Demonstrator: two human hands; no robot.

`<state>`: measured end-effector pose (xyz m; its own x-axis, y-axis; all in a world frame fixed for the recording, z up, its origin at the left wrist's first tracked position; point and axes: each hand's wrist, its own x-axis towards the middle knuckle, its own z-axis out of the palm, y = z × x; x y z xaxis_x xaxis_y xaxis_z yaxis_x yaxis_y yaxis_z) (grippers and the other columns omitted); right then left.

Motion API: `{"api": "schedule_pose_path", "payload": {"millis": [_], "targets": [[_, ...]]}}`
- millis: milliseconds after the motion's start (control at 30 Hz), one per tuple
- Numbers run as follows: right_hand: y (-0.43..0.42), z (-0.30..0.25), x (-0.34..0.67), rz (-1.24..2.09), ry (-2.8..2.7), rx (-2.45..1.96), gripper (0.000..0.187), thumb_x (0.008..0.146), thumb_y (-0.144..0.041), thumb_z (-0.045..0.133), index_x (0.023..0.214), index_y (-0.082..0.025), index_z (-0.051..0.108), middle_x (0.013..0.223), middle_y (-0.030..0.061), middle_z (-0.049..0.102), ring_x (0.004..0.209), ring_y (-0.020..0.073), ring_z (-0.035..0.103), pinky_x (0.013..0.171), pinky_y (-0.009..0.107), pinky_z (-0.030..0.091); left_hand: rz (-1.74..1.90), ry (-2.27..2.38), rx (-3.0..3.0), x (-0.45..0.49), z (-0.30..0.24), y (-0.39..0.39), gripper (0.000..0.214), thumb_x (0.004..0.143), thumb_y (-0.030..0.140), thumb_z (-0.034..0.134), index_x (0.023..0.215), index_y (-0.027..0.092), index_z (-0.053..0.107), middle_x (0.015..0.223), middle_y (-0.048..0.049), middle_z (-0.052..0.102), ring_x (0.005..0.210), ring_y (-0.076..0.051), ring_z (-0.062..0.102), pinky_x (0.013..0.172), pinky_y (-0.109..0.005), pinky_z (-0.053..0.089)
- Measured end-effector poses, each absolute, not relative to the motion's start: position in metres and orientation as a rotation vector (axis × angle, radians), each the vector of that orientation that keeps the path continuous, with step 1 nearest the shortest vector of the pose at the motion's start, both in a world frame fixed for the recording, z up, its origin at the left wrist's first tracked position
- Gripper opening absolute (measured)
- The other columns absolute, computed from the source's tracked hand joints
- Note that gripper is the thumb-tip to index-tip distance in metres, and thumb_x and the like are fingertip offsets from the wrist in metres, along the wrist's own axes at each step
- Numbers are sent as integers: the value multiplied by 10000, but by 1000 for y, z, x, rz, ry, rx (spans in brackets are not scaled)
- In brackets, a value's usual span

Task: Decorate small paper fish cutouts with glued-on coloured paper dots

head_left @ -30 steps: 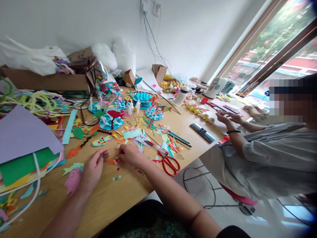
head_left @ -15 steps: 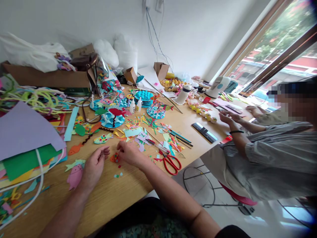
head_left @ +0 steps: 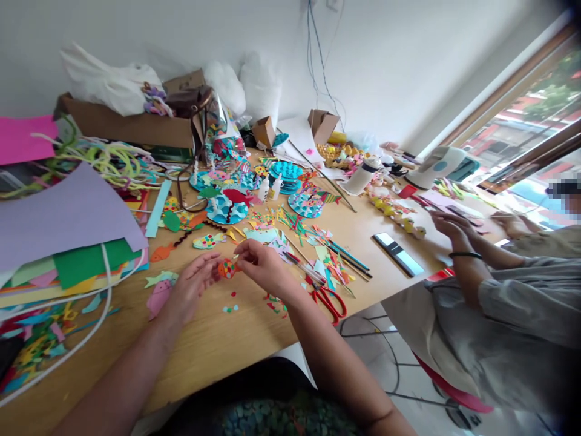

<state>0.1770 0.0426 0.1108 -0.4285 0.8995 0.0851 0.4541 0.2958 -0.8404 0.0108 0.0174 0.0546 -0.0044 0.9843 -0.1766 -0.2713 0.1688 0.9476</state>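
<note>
The orange fish cutout (head_left: 226, 268) carries red spots and perhaps green ones, too small to tell for certain. A pale fish cutout (head_left: 206, 241) is dotted in red, yellow and green; another fish (head_left: 160, 297) is pink, and a crimson fish (head_left: 236, 196) shows against a disc (head_left: 215, 214) of blue and white waves. One large paper sheet (head_left: 68, 224) is plain lavender, another sheet (head_left: 27, 142) hot pink. The worktop (head_left: 204, 351) is tan wood grain.

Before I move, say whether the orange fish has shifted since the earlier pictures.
Yes, the orange fish has shifted slightly away from the loose dots, towards the wall.
</note>
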Motion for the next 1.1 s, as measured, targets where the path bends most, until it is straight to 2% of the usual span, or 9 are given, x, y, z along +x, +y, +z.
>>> {"api": "schedule_pose_path", "payload": {"millis": [133,367,600,733,833,933,1100], "targets": [[45,109,181,1199,-1797,-1174,136,741,-149,491,875,-170,504,643,-57,499,571,64,459,542,175,364,1168,999,703,15,65,15,410,652,351,671,1006,170,571,870,-42,678,773,-148,622,702,-270,483],[50,90,178,1405,-1611,-1169,127,707,-164,506,832,-178,486,591,-75,491,512,61,443,495,176,340,1209,1123,701,16,63,17,423,569,292,725,944,168,575,775,-8,673,687,-127,613,672,-267,479],[51,73,177,1372,-1563,-1208,148,699,-157,487,844,-183,476,601,-72,510,514,64,458,482,173,342,1253,1186,748,13,59,19,462,569,310,722,977,154,574,703,2,666,644,-122,605,651,-264,481],[48,76,179,1388,-1512,-1242,118,712,-166,489,828,-185,472,622,-61,519,545,73,507,478,169,374,1279,1158,780,10,55,19,417,605,296,712,981,169,582,733,1,675,665,-118,613,665,-254,483],[45,81,180,1495,-1407,-1225,80,753,-212,472,819,-174,495,713,-22,567,590,76,544,475,166,381,1278,1152,791,9,55,19,406,611,292,711,981,179,587,758,4,679,667,-116,614,679,-258,486],[42,83,182,1615,-1298,-1206,122,778,-264,472,830,-170,530,773,-4,590,589,61,542,476,157,365,1274,1161,789,10,57,19,421,605,291,715,986,173,582,753,1,680,657,-117,611,667,-253,486],[42,78,184,1751,-1239,-1180,181,717,-337,584,756,-161,567,615,-43,540,491,39,467,454,154,317,1283,1135,767,12,61,19,435,575,274,732,968,160,585,770,-9,689,648,-105,606,631,-222,479]]}}
